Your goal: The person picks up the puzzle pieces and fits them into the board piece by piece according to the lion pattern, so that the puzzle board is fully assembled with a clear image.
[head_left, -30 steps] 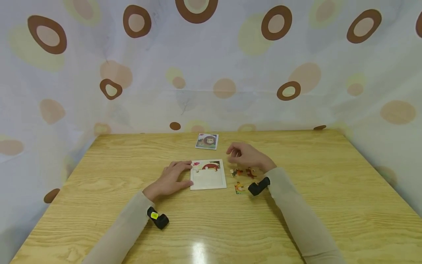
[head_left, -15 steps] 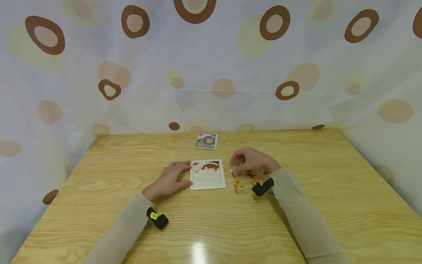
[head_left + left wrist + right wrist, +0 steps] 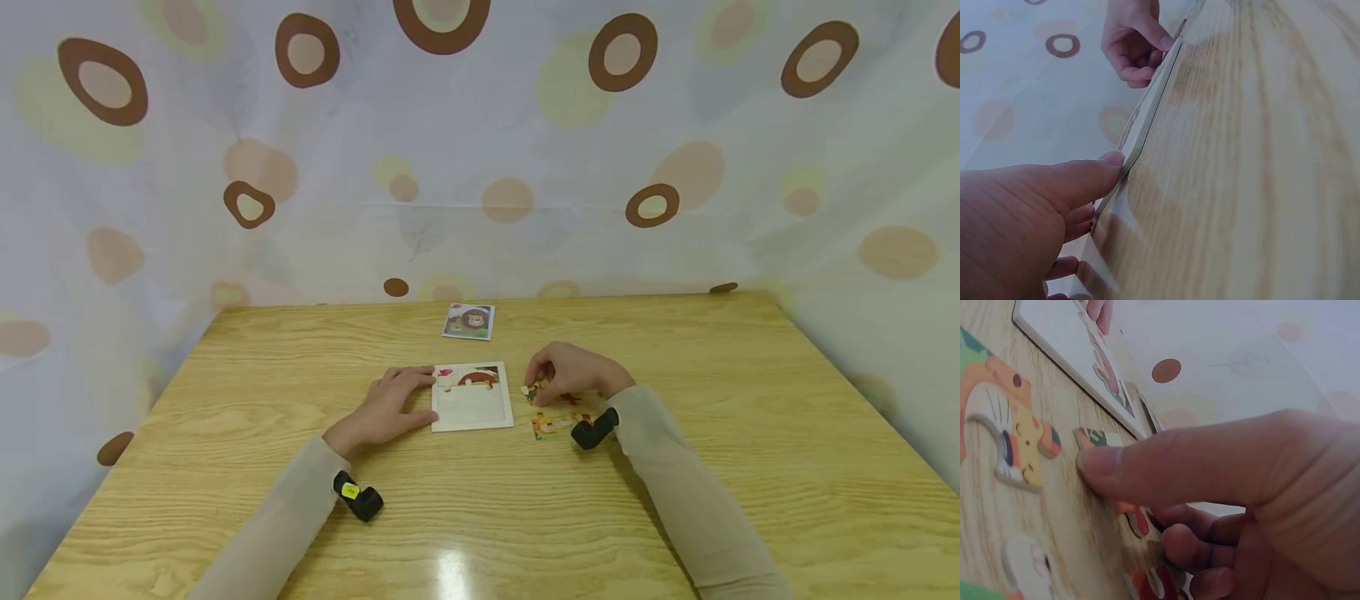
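It was probably a screened-off booth: printed cloth (ringed and blotched in brown) hung behind the far edge and side edges of a wood-grain table.
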`<state>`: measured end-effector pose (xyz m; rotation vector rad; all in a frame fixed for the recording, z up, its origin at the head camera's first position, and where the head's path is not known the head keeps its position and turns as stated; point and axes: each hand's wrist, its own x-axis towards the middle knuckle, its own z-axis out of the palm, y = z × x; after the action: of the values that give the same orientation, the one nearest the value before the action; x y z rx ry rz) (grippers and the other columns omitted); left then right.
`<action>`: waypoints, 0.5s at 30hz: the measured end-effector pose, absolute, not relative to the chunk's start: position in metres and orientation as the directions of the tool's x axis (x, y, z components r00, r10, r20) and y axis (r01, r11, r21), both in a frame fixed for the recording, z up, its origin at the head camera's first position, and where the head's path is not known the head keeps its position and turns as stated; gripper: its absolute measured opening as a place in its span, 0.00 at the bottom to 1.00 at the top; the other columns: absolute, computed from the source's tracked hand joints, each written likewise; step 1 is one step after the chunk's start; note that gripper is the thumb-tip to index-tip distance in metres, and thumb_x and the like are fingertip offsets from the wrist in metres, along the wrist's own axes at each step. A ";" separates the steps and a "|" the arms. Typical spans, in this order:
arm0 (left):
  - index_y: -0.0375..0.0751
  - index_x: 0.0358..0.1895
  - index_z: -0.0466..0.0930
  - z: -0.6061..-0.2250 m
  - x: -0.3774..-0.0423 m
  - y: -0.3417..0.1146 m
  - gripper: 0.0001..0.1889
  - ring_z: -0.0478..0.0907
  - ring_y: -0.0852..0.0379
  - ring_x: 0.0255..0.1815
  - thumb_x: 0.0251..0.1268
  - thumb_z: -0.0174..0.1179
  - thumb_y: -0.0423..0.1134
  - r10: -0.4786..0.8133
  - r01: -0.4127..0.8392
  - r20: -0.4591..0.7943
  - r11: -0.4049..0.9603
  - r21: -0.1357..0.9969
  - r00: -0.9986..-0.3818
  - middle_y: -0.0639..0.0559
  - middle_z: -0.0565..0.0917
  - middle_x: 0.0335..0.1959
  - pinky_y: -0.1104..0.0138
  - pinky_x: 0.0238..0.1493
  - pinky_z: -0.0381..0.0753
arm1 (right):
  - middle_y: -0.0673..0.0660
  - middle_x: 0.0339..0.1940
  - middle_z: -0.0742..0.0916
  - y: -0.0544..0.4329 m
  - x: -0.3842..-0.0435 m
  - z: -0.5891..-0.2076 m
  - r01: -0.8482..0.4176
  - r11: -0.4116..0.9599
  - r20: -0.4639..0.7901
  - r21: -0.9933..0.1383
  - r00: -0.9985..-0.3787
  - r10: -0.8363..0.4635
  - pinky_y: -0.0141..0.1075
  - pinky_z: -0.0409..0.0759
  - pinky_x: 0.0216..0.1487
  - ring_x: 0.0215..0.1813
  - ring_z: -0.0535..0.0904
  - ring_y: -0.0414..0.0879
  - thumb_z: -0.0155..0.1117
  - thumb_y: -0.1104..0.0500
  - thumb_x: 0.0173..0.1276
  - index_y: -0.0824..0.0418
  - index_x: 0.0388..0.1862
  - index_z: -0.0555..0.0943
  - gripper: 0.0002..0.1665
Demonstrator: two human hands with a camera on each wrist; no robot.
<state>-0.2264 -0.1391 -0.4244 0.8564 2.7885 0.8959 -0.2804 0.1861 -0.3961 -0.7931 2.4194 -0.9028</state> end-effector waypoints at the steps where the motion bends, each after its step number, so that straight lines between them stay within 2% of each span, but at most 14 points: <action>1: 0.36 0.65 0.70 -0.424 -0.226 -0.139 0.28 0.56 0.40 0.71 0.65 0.62 0.45 0.539 0.485 0.082 0.670 0.562 -0.839 0.43 0.64 0.72 0.41 0.65 0.55 | 0.54 0.31 0.84 0.186 -0.280 -0.396 -0.357 0.622 -0.196 -0.697 -0.739 -0.644 0.35 0.74 0.31 0.27 0.72 0.42 0.74 0.64 0.56 0.63 0.37 0.83 0.11; 6: 0.36 0.65 0.69 -0.422 -0.226 -0.139 0.28 0.57 0.39 0.70 0.65 0.62 0.45 0.539 0.490 0.084 0.676 0.551 -0.838 0.42 0.64 0.72 0.41 0.64 0.56 | 0.54 0.28 0.82 0.185 -0.280 -0.395 -0.335 0.623 -0.186 -0.707 -0.762 -0.621 0.35 0.72 0.27 0.23 0.70 0.43 0.75 0.64 0.54 0.62 0.36 0.81 0.12; 9: 0.36 0.65 0.69 -0.421 -0.226 -0.139 0.28 0.58 0.39 0.70 0.65 0.61 0.45 0.543 0.499 0.090 0.677 0.542 -0.835 0.42 0.64 0.72 0.41 0.64 0.56 | 0.55 0.26 0.80 0.187 -0.281 -0.395 -0.313 0.616 -0.173 -0.723 -0.781 -0.600 0.36 0.72 0.28 0.22 0.69 0.44 0.73 0.64 0.57 0.62 0.36 0.80 0.11; 15: 0.36 0.65 0.70 -0.425 -0.227 -0.138 0.28 0.58 0.39 0.69 0.65 0.62 0.45 0.549 0.508 0.097 0.672 0.539 -0.830 0.43 0.64 0.72 0.42 0.62 0.57 | 0.55 0.29 0.80 0.191 -0.282 -0.399 -0.324 0.547 -0.084 -0.772 -0.801 -0.593 0.37 0.74 0.35 0.29 0.72 0.45 0.63 0.63 0.67 0.64 0.38 0.76 0.06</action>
<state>-0.2266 -0.1376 -0.4248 0.8883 2.8046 0.8708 -0.2822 0.1907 -0.3990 -0.7545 2.4507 -1.1221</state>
